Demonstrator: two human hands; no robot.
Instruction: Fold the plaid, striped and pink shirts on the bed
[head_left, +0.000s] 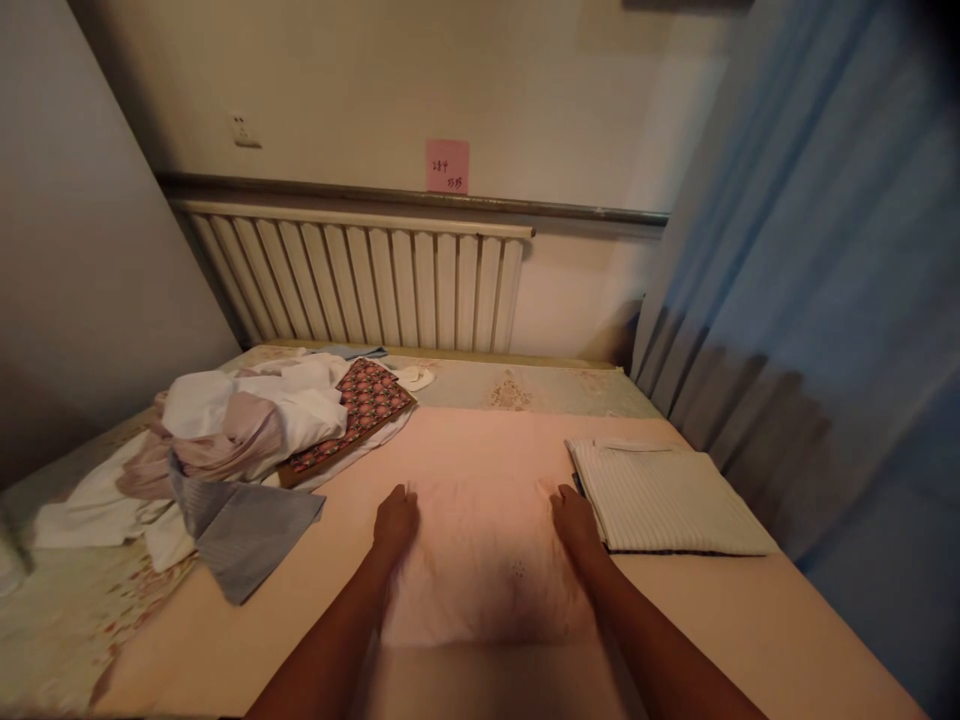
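Note:
A pale pink piece of cloth (480, 560), with a small dark print on it, is stretched between my hands above the pink sheet; it may be a garment, but I cannot tell which kind. My left hand (396, 518) pinches its far left corner. At the far right corner my right hand (574, 515) is closed on the same cloth. Just beyond my right hand lies a folded striped cream cloth (671, 497) with a dark edge. Left of my left hand rests a grey cloth (251, 530).
A loose heap of white and mauve clothes (232, 430) lies at the left, beside a red patterned folded cloth (364, 405). Behind the bed stands a radiator (375, 275), with a pink note (448, 166) above. A blue curtain (810, 280) hangs along the right side.

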